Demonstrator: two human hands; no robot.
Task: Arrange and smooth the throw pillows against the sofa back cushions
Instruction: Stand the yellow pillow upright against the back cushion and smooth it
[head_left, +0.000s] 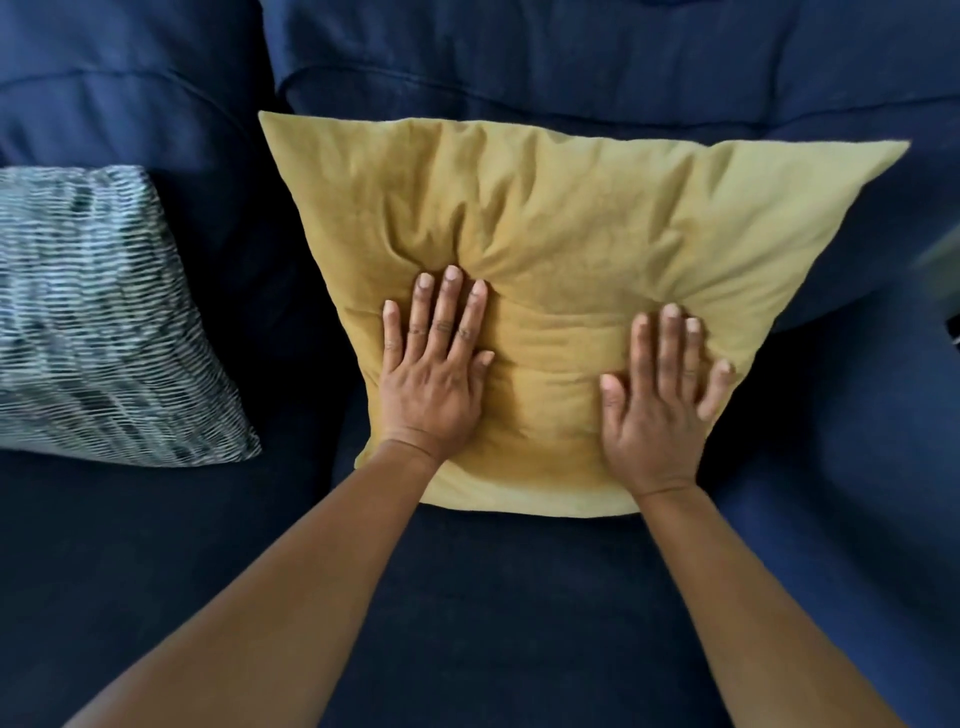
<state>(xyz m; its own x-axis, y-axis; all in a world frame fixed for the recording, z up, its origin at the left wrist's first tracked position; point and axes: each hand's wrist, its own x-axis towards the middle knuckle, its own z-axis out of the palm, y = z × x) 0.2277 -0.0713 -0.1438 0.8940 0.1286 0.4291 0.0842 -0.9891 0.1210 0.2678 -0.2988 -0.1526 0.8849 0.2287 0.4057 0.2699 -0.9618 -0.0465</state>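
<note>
A mustard-yellow throw pillow (561, 234) leans against the navy back cushion (571, 57) in the middle of the sofa. My left hand (434, 364) lies flat on its lower left part, fingers apart, and the fabric creases just above the fingertips. My right hand (660, 395) presses flat on its lower right part, near the pillow's right edge. Neither hand grips anything. A second throw pillow (98, 322), with a grey and white wavy pattern, rests at the left against the neighbouring back cushion (119, 104).
The navy seat cushion (493, 597) stretches below the pillows under my forearms. A gap of dark seat separates the two pillows. A blurred greenish object (943, 260) shows at the right edge.
</note>
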